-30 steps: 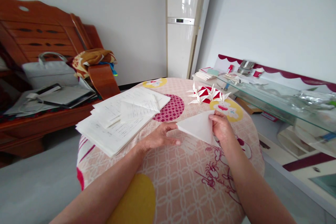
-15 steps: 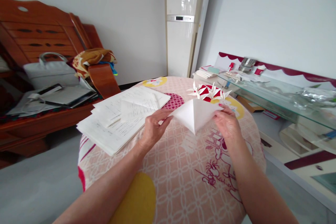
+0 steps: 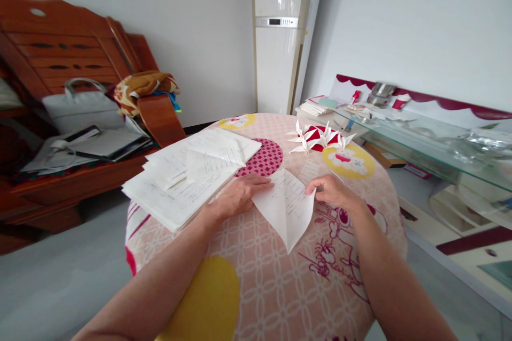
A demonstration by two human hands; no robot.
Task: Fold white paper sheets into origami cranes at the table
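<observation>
Right grip (image 3: 330,192) pinches the right corner of a creased sheet (image 3: 282,210) at the middle of the counter (image 3: 264,287); left grip (image 3: 239,194) covers its left corner, pinching or not I cannot tell. Its writing is blurred. Left lies a paper stack (image 3: 180,197); far right, overlapping paper birds (image 3: 326,137) are hard to count.

Round counter (image 3: 272,293), covered by patterned pink cloth (image 3: 312,309). Stack of handwritten sheets (image 3: 194,186) along the far left edge; folded white paper figures (image 3: 306,144) grouped near far right edge; creased sheet (image 3: 280,205) mid-counter, contact with cloth unclear.
</observation>
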